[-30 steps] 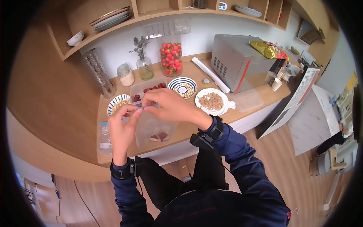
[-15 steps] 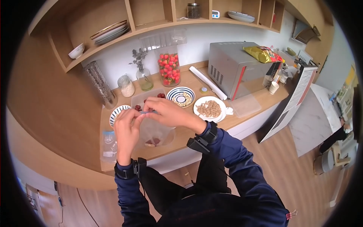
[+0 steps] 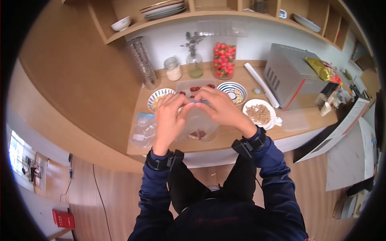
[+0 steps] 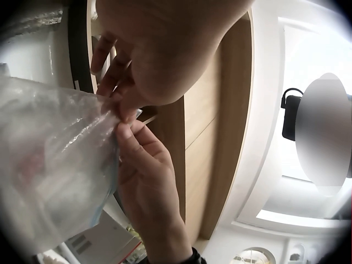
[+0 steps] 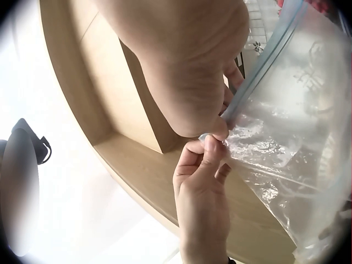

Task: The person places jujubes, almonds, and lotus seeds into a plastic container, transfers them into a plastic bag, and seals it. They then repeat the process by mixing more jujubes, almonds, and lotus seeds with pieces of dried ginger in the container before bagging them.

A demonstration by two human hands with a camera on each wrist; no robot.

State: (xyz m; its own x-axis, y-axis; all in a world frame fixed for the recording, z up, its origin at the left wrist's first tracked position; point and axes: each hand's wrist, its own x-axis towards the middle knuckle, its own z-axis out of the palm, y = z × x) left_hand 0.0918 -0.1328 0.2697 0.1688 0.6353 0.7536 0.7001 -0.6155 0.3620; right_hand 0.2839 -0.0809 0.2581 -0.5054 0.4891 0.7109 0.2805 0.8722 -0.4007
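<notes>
Left hand (image 3: 169,117) and right hand (image 3: 221,107) pinch the blue-trimmed top of a clear zip-top bag (image 3: 199,121) between thumbs and fingers, fingertips closed and nearly meeting; the bag hangs over the wooden countertop (image 3: 227,135), near its front edge, with dark red and pale pieces at its base; a second zip-top bag (image 3: 143,131) lies at the front left corner; a strawberry-filled container (image 3: 224,61) stands along the rear edge.
</notes>
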